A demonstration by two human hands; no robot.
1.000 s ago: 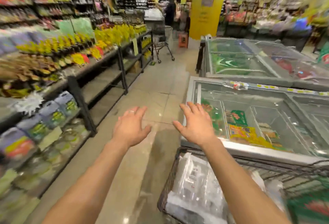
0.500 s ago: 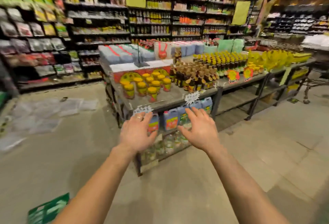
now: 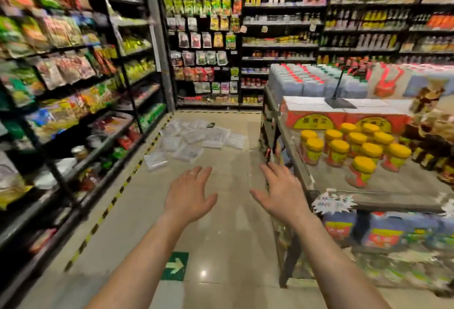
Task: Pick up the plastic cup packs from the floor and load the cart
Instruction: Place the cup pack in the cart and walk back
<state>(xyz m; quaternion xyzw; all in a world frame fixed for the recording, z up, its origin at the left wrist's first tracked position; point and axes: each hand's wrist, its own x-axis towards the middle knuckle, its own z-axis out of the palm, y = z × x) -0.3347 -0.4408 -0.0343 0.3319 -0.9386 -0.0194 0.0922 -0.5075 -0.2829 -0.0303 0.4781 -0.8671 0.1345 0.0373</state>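
Several clear plastic cup packs (image 3: pixel 194 138) lie scattered on the beige floor ahead, at the far end of the aisle near the left shelving. My left hand (image 3: pixel 188 192) and my right hand (image 3: pixel 280 192) are stretched out in front of me, palms down, fingers spread, holding nothing. Both hands are well short of the packs. The cart is out of view.
Tall snack shelves (image 3: pixel 61 87) line the left side, edged by a yellow-black floor stripe (image 3: pixel 118 191). A display table (image 3: pixel 368 186) with yellow-lidded jars (image 3: pixel 356 149) stands close on my right. A green arrow sticker (image 3: pixel 175 265) marks the floor. More shelves (image 3: pixel 270 38) close the aisle's end.
My view has swung left, away from the cart and freezers, past the display table, to the aisle with the packs on the floor. Both hands stayed out in front, empty.
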